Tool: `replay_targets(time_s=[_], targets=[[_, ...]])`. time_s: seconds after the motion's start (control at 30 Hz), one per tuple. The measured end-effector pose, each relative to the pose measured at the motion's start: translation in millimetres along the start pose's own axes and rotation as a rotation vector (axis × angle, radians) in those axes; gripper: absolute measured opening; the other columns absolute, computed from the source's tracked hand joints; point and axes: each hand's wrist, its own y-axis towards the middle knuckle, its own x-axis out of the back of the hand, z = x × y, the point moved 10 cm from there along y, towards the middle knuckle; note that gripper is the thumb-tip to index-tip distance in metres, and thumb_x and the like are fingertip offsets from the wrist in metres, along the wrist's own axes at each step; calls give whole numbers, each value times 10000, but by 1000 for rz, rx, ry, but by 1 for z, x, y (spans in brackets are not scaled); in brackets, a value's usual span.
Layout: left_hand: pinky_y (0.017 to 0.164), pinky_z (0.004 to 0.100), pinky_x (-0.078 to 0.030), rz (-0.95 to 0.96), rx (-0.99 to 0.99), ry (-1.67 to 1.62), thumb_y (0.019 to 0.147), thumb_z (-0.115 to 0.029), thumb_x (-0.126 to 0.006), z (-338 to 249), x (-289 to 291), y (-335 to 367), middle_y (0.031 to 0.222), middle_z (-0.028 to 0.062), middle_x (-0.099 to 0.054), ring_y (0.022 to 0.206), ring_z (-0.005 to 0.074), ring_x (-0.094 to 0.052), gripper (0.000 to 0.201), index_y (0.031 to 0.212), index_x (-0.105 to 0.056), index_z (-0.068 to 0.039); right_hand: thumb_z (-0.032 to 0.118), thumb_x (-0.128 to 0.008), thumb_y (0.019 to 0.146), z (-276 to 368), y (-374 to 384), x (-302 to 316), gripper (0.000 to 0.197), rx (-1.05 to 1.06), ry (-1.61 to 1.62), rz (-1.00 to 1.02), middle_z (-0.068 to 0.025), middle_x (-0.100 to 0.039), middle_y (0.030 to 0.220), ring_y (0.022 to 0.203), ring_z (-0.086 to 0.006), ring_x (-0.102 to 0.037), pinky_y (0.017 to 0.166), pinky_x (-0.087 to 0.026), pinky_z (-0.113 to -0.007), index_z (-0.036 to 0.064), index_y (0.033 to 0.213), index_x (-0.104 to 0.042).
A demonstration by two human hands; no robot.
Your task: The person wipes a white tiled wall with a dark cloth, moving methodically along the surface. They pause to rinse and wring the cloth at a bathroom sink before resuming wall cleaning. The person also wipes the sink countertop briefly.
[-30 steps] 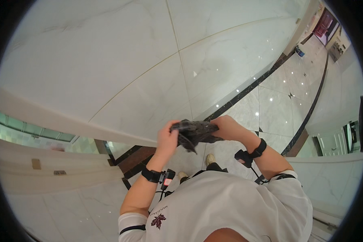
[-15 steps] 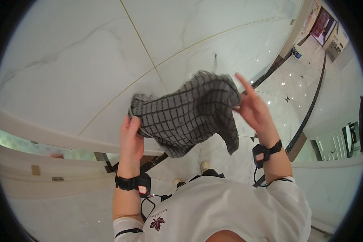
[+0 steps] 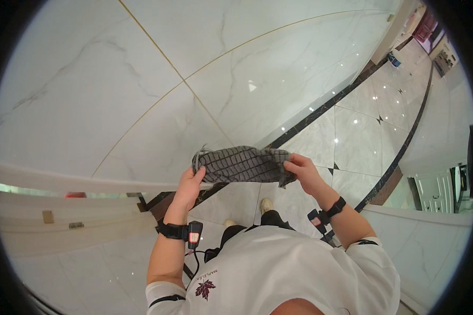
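A grey cleaning cloth point(image 3: 242, 164) with a dark check pattern is stretched sideways between my two hands, in front of the tiled wall. My left hand point(image 3: 188, 185) pinches its left end, thumb on top, where loose threads stick out. At the other end, my right hand point(image 3: 303, 170) grips the cloth between thumb and fingers. The cloth is gathered into a narrow band, and a small corner hangs down beside my right fingers. The fingers behind the cloth are partly hidden.
White marbled wall tiles point(image 3: 157, 126) with gold joints rise before me. A dark border point(image 3: 310, 122) runs along the wall's foot. Pale floor tiles point(image 3: 360, 136) stretch toward a bucket point(image 3: 394, 59) and a reddish door point(image 3: 424, 27) far right. White cabinets point(image 3: 434, 191) stand at the right.
The cloth has come down nearer my body and gone from spread out to a narrow band. My right hand, fingers extended before, has lowered and now grips its right end.
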Motion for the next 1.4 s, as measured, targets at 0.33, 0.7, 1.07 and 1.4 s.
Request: replay_targets(time_s=[0.33,0.7,1.07,1.4], targets=[[625,229,-415,-321,-74,159,842,-57,-637,-9,64,-9,747,3,-505,644,104,-454,442,1257,-486,-64,54,-549,886,37,-22,19,254,296,-130,-296,-36,-634,849,764,-99,-548,714,-427,-238,13,1137,-544],[844,389,-454,113,-471,1160,682,-46,-708,2,37,-10,964,162,-577,959,339,-553,371,1031,-586,-23,114,-654,820,67,-69,-34,121,593,-1405,-370,16,-581,739,730,-109,-558,715,-461,-299,-1,856,-654],[931,350,-441,269,43,-139,844,-64,-636,28,41,7,1262,134,-532,1046,207,-564,548,1330,-399,21,84,-553,912,-5,-54,-61,427,47,257,-8,-108,-587,1221,1090,-190,-579,940,-463,-325,-15,1313,-445],[832,322,-480,218,9,455,785,-76,-690,60,51,11,1122,165,-596,990,215,-585,524,1271,-513,10,-55,-617,741,-58,-42,-37,638,-166,-254,-70,-137,-589,1140,977,-219,-568,853,-464,-314,42,1343,-429]])
